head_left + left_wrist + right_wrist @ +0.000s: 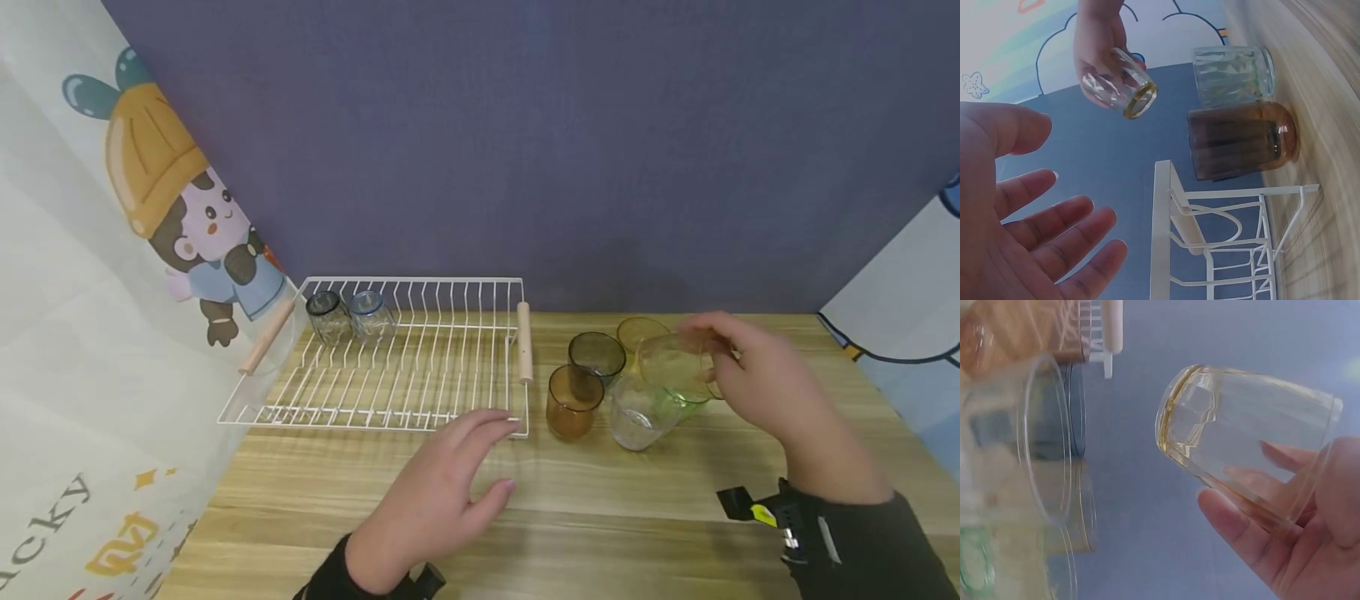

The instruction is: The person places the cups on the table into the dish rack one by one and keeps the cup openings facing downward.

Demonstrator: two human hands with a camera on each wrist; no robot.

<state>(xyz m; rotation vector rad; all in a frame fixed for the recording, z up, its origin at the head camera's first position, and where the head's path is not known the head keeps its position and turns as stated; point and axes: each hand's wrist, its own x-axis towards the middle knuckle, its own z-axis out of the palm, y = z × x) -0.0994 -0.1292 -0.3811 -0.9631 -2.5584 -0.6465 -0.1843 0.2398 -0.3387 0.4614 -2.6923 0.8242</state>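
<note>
The left hand (442,483) hangs with fingers spread and holds nothing, thumb apart, just on the near side of a white wire rack (360,428). The right hand (757,383) pinches a pale yellow glass (1254,425) between thumb and fingers, tilted in the air.

Beyond the left hand, farther left, a dark grey glass (330,321) and a blue glass (372,321) sit in the rack's far corner; its right wooden handle (525,342) rises beyond the fingertips. Between the hands, in the way, stand an amber glass (567,425), smoky glass (592,367) and clear glass (633,429). A yellow-rimmed glass (637,329) and green glass (686,397) crowd near the right hand.
</note>
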